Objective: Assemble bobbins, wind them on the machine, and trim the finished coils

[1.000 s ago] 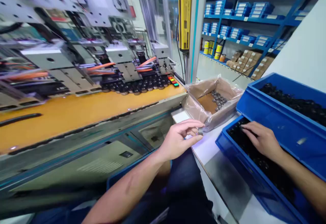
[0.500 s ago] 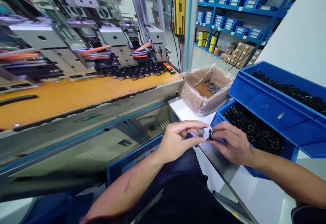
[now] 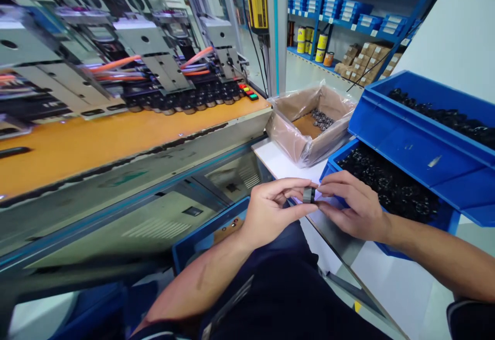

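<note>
Between thumb and fingers, my left hand (image 3: 270,208) pinches a small grey metal ring (image 3: 307,194). My right hand (image 3: 353,208) is closed on a small black plastic part (image 3: 313,194), partly hidden by the fingertips. The black part sits against the right side of the ring; how deep it goes in, I cannot tell. Both hands meet in front of my body, above the edge of a white table (image 3: 266,155). Just right of them stands a blue bin (image 3: 328,164) filled with similar black parts.
A second blue bin (image 3: 417,157) of black parts leans over the first. Behind my hands is a plastic-lined cardboard box (image 3: 288,141) with small metal pieces. On the left runs a machine with an orange worktop (image 3: 147,133) and rows of dark round parts (image 3: 189,103). Blue shelving (image 3: 358,24) stands behind.
My hands have come together: the black part, held apart from the ring before, now sits against it. The view has shifted slightly.
</note>
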`<state>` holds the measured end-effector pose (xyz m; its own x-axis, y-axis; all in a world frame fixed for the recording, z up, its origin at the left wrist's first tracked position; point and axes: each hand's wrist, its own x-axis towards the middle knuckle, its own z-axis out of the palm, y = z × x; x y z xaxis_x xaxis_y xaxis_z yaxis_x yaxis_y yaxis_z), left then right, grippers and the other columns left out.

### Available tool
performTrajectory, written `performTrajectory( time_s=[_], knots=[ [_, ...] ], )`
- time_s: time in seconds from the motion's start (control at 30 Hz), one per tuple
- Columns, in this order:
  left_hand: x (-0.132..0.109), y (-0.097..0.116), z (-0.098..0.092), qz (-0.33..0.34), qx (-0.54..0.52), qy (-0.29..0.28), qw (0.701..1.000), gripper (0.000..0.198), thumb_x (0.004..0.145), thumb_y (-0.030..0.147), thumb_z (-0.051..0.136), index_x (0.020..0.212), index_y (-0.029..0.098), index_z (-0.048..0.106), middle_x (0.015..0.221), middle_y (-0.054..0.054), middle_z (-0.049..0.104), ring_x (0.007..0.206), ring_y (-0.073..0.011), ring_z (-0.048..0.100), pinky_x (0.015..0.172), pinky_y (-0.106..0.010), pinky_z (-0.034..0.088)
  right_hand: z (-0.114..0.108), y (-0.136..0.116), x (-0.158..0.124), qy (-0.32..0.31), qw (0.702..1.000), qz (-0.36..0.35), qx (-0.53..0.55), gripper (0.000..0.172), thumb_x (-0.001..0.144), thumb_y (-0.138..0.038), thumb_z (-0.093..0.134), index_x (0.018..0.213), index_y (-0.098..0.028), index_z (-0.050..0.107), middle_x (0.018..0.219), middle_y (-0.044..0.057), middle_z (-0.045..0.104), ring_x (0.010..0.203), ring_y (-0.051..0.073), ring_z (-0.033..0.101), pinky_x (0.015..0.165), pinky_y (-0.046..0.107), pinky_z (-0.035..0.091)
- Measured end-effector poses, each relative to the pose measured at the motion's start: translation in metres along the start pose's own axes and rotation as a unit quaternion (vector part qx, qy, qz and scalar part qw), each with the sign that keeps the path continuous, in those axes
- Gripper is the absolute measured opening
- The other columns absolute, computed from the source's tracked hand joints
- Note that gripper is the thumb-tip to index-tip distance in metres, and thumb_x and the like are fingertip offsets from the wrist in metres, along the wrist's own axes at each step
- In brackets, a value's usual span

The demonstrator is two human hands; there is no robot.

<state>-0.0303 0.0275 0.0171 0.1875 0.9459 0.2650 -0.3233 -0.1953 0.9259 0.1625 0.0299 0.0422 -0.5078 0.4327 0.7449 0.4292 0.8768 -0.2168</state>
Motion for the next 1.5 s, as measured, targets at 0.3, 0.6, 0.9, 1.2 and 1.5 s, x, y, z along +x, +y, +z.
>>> performTrajectory(
  time_s=[0.3,0.6,0.9,1.2,1.5],
  knots=[
    [-0.001,-0.002,0.001,-0.030,-0.049,-0.021,0.998,0.040,0.058,0.005,0.086,0.095,0.018,0.079,0.079,-0.002,0.079,0.069,-0.0121,0.072,0.072,-0.021,0.060,-0.002,0.002,-0.002,-0.008,1.000,-0.014,-0.018,0.021,0.091,-0.016,0.064,0.112,-0.017,0.063,0.100,0.009,0.061,0.082,0.012,0.064,0.068,0.024,0.059],
    [-0.002,0.000,0.000,-0.095,-0.099,-0.033,0.990,0.037,0.058,0.008,0.088,0.093,0.016,0.079,0.079,-0.005,0.079,0.068,-0.0141,0.074,0.068,-0.021,0.061,-0.003,0.003,0.000,-0.003,0.998,-0.050,-0.046,0.019,0.090,-0.021,0.066,0.107,-0.014,0.064,0.096,0.010,0.064,0.077,0.012,0.064,0.063,0.022,0.057],
    [-0.003,-0.002,0.001,-0.117,-0.124,-0.044,0.984,0.038,0.058,0.012,0.090,0.094,0.017,0.079,0.086,-0.007,0.080,0.076,-0.0200,0.076,0.073,-0.028,0.064,-0.004,0.005,-0.004,-0.014,0.996,-0.077,-0.042,0.025,0.089,-0.015,0.065,0.114,-0.014,0.061,0.102,0.011,0.066,0.089,0.016,0.066,0.070,0.027,0.061],
    [0.000,0.000,0.003,-0.121,-0.161,-0.052,0.978,0.037,0.058,0.013,0.091,0.093,0.018,0.079,0.085,-0.005,0.080,0.076,-0.0191,0.076,0.072,-0.027,0.064,-0.006,0.001,-0.001,-0.011,0.997,-0.068,-0.027,0.028,0.090,-0.016,0.064,0.117,-0.012,0.061,0.101,0.013,0.066,0.091,0.017,0.067,0.074,0.028,0.061],
    [0.011,0.007,0.010,-0.120,-0.133,-0.052,0.982,0.041,0.055,0.013,0.092,0.094,0.017,0.079,0.084,-0.005,0.080,0.072,-0.0154,0.074,0.069,-0.022,0.062,-0.015,0.010,0.004,0.004,0.997,-0.076,-0.032,0.037,0.085,-0.013,0.068,0.121,-0.012,0.061,0.098,0.014,0.068,0.089,0.020,0.068,0.072,0.031,0.061]
  ],
)
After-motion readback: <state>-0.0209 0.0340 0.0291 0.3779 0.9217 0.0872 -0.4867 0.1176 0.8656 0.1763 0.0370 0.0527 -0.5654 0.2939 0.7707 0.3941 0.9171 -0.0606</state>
